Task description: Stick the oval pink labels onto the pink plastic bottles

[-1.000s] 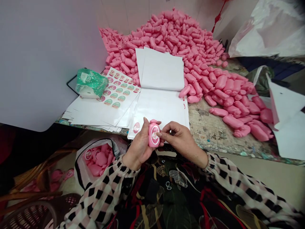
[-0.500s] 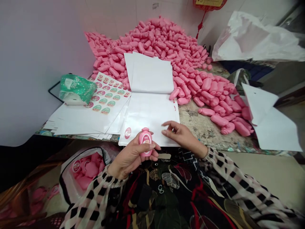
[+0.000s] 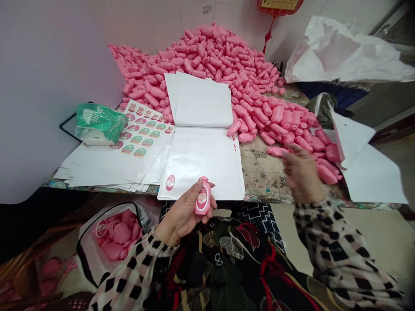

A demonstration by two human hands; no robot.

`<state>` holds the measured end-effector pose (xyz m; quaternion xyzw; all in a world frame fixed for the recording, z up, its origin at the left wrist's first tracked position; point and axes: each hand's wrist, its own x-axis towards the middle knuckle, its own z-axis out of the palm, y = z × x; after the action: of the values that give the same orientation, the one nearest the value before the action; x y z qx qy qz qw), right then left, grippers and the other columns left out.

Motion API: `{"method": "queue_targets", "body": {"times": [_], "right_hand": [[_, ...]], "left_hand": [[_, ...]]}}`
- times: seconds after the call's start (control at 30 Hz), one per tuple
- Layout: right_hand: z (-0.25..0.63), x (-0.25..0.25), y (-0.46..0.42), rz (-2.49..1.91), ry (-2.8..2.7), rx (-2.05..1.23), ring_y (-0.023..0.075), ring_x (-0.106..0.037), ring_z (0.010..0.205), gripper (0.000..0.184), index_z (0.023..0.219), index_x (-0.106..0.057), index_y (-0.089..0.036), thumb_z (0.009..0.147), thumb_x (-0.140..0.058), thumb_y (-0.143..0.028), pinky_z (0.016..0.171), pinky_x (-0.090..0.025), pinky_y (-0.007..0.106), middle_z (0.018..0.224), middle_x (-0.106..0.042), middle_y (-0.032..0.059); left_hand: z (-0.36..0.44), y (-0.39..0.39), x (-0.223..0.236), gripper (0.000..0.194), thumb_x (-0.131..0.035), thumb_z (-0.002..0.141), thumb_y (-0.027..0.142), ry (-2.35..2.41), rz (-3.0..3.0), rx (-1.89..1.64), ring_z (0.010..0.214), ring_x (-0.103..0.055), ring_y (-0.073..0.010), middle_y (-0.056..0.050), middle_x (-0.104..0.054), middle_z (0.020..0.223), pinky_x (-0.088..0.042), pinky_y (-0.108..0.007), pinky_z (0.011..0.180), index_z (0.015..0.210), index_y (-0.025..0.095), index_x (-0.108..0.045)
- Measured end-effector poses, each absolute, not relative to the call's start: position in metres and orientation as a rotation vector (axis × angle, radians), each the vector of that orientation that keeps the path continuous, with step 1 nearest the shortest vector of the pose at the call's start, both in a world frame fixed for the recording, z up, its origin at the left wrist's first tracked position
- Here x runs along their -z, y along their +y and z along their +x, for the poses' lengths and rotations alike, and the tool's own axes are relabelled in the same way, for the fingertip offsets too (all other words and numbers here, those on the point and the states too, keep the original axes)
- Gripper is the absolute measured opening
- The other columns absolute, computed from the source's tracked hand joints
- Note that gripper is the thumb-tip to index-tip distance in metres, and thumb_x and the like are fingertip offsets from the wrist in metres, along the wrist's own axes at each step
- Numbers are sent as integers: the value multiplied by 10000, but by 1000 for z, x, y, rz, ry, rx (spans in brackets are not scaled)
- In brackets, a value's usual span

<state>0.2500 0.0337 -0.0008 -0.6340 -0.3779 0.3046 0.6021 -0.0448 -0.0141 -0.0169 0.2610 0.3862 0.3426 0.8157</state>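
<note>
Pink plastic bottle (image 3: 203,198) stands nearly upright with a slight tilt, gripped in the left hand (image 3: 181,214), fingers wrapped behind it and thumb along its side. It is held over the lap, just off the front edge of the bench. Its round pink-and-white label faces up; the print is too small to read. The right hand (image 3: 303,175) is smeared by motion, out over the bench beside the near edge of a heap of pink plastic bottles (image 3: 207,56). The blur hides its fingers, so I cannot tell whether they are spread or closed on anything. Half a second earlier that hand was beside the bottle, above the paper; it has since swung well to the right. The worn, paint-stained bench (image 3: 262,170) carries an open stack of glossy white sheets (image 3: 201,164), a sheet of round printed stickers (image 3: 142,129) and a green-and-white plastic packet (image 3: 97,123). At lower left, a white plastic bag (image 3: 110,242) holds more pink bottles. A red hanging ornament (image 3: 280,6) is cut off by the top of the view.
</note>
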Motion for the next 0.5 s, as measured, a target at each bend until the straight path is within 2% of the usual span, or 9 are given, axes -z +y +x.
{"method": "queue_targets", "body": {"times": [0.07, 0.13, 0.2, 0.27, 0.33, 0.43, 0.5], "right_hand": [[195, 4, 25, -1428, -1107, -1014, 60, -353, 496, 327, 969, -579, -207, 688, -683, -340, 409, -282, 189, 687, -476, -42], [146, 8, 14, -1373, -1307, -1221, 82, -458, 583, 466, 1098, -563, -221, 689, -702, -395, 500, -390, 207, 754, -524, -30], [113, 12, 4, -1355, -1474, -1263, 96, -504, 651, 587, 1179, -543, -256, 652, -740, -427, 576, -437, 232, 852, -548, -18], [97, 15, -2, -1308, -1588, -1241, 120, -545, 768, 457, 1087, -610, -248, 687, -717, -440, 686, -461, 260, 900, -567, -2], [93, 16, -4, -1252, -1635, -1276, 135, -562, 843, 282, 948, -658, -225, 763, -649, -438, 758, -461, 278, 898, -597, 7], [101, 19, 0, -1224, -1675, -1414, 137, -585, 800, 259, 903, -668, -222, 785, -622, -448, 728, -476, 281, 874, -636, 7], [112, 24, 8, -1264, -1719, -1431, 136, -587, 736, 308, 924, -670, -224, 731, -672, -464, 675, -479, 278, 845, -644, 6]], "left_hand": [[-41, -14, 18, 500, -418, 841, 608, 802, 548, -743, 423, -503, -87, -21, -600, 646, -325, -161, 345, 1059, 170, -522], [-39, -16, 19, 554, -387, 818, 663, 808, 540, -735, 396, -485, -82, -21, -592, 610, -299, -160, 328, 988, 160, -548], [-40, -19, 20, 613, -327, 800, 712, 842, 527, -724, 365, -464, -81, -21, -565, 544, -264, -161, 308, 867, 149, -563], [-44, -23, 21, 655, -271, 789, 738, 853, 538, -709, 342, -438, -77, -17, -525, 481, -230, -164, 295, 757, 146, -549], [-51, -29, 21, 618, -299, 800, 717, 828, 584, -703, 333, -409, -67, -10, -516, 471, -214, -164, 297, 747, 149, -534], [-69, -37, 21, 425, -476, 827, 586, 845, 637, -690, 326, -389, -60, 12, -556, 515, -199, -153, 303, 924, 174, -519], [-86, -43, 20, 409, -563, 804, 524, 942, 630, -700, 323, -394, -64, 30, -570, 531, -200, -145, 300, 1049, 207, -486]]}}
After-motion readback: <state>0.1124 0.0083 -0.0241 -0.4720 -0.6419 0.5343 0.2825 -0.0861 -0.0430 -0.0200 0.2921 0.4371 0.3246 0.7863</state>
